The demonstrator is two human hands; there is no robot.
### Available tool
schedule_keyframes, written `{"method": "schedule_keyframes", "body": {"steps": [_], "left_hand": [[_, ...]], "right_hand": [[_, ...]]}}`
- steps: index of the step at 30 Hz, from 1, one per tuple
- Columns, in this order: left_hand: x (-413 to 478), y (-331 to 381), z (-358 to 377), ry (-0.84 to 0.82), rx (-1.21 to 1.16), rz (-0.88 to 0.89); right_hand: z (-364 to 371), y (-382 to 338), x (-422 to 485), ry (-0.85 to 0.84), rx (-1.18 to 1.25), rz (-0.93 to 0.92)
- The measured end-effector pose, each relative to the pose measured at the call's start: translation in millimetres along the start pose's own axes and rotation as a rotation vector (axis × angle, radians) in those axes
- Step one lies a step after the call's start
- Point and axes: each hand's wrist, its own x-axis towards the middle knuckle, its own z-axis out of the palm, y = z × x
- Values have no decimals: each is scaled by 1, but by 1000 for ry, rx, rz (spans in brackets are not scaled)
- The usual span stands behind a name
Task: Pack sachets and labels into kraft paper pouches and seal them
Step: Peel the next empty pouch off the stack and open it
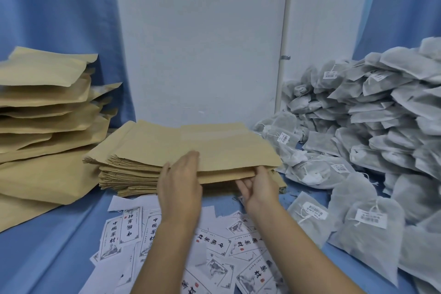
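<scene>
A stack of flat empty kraft pouches (191, 148) lies in the middle of the blue cloth. My left hand (180, 186) rests with straight fingers on the near edge of the top pouch. My right hand (259, 186) pinches the near edge of the top pouches at their right corner, thumb on top and fingers underneath. Printed white paper labels (214, 246) lie scattered under my forearms. A big heap of grey mesh sachets (372, 126) with barcode tags fills the right side.
A pile of bulging kraft pouches (45, 112) stands at the left, leaning on the blue curtain (59, 7). A white wall panel (202, 43) rises behind the stack. Blue cloth (47, 258) shows bare at the near left.
</scene>
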Motion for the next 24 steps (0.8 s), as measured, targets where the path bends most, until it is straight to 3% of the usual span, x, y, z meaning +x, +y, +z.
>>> {"method": "schedule_keyframes", "body": {"steps": [5,7,10,13,17,21,24], "left_hand": [[1,-3,2,-119,6,-194],[1,4,6,-131,-13,-216],[2,17,5,-91,-122,-205],[2,29,3,-24,-427,-232],[13,31,2,-1,-810,-559],[17,34,-2,-75,-1332,-920],[14,30,-3,-64,-1400,-1045]], "right_hand": [[1,-4,-3,38,12,26],[5,-2,-4,-80,-50,-62],[14,4,-10,-311,-451,-329],[23,9,-18,-514,-654,-545],[21,1,-23,-612,-856,-819],[14,-4,-15,-529,-1310,-1171],[8,-7,-7,-508,-1512,-1126]]}}
